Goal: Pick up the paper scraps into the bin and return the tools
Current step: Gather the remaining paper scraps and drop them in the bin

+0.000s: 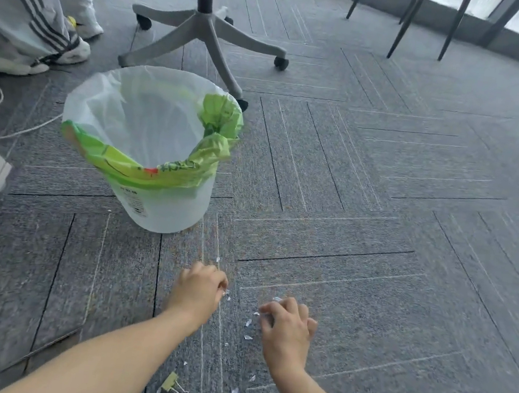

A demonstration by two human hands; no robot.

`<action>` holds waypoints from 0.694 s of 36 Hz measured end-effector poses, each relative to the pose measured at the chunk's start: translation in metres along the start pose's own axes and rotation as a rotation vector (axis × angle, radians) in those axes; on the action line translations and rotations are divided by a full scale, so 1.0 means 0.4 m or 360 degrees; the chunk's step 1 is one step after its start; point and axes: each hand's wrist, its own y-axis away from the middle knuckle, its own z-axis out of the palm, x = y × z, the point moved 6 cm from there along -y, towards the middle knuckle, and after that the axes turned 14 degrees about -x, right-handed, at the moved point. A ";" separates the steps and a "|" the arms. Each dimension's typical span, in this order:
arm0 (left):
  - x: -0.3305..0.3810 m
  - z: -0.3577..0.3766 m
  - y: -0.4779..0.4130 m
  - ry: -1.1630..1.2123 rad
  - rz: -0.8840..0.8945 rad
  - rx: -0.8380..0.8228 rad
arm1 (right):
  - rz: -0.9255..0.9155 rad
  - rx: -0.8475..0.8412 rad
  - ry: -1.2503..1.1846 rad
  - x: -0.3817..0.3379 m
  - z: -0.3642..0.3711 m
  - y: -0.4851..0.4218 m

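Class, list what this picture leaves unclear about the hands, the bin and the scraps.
Head view only.
Left hand: curled fingers hide whether its grip holds scraps.
Right hand: its back hides the fingertips.
Bin: the near rim and liner hide the bottom.
Paper scraps: too small and blurred to count.
Office chair: seat cut off by the top edge.

Grey carpet floor (381, 212), tiled in a herringbone pattern. The bin (158, 203) stands at ten o'clock, with a chair base (203, 34) beyond it at eleven. Scraps (247, 337) lie scattered at six, and a clip (172, 384) lies at the near edge. A white cable (22, 130) trails at nine.
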 end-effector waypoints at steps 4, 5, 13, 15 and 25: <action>-0.003 0.024 -0.012 0.0055 -0.0075 -0.0032 | -0.0003 0.0005 0.0054 -0.001 -0.009 -0.016; -0.003 0.027 -0.014 0.0059 -0.0089 -0.0029 | -0.0002 -0.0004 0.0081 -0.001 -0.010 -0.021; -0.008 0.047 -0.027 0.0099 -0.0111 -0.0018 | -0.0036 -0.0071 0.0270 -0.021 -0.003 -0.038; -0.009 0.049 -0.032 0.0080 -0.0101 0.0011 | -0.0044 -0.0096 0.0281 -0.026 0.001 -0.039; -0.007 0.039 -0.046 -0.0065 -0.0027 0.0087 | -0.0077 -0.0125 0.0298 -0.026 0.007 -0.055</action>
